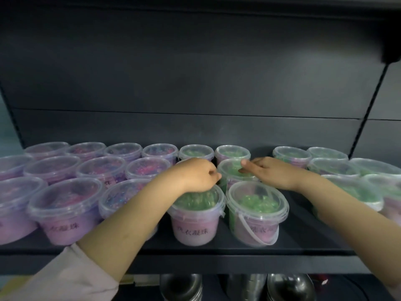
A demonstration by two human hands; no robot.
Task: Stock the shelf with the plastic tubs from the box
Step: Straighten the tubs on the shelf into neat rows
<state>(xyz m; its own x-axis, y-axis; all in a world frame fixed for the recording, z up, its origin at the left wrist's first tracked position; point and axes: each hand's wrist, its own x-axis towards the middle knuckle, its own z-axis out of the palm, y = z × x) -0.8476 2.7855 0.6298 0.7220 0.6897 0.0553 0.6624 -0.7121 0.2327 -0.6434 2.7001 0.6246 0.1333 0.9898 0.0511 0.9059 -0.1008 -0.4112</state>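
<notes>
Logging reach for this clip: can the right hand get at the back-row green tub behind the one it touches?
Probably yes: the right hand touches the middle green tub, and the back-row green tub stands just behind, lid uncovered.

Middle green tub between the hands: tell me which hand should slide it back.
Probably right. The right hand lies across the middle green tub at its lid; the left hand is curled beside it, above the front tub.
</notes>
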